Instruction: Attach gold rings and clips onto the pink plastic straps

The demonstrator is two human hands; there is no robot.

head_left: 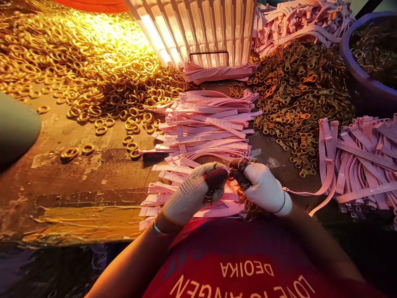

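Observation:
My left hand (198,190), in a pale knitted glove with dotted grip and dark fingertips, is closed. A few gold rings (209,195) show under its curled fingers. My right hand (265,186), in a white glove with dark fingertips, pinches close against the left fingertips. A small pink bit shows where the fingertips meet; what the right fingers grip is mostly hidden. Gold metal links (246,203) show just below the right hand, and I cannot tell whether it holds them. Under both hands lies a layered row of pink straps (207,128).
Loose gold rings (114,70) cover the back left. A ribbed white crate (201,33) stands at the back, with bundled pink straps (218,73) before it. Gold metal links (300,91) heap at right beside a purple tub (350,54). More pink straps (366,161) lie far right.

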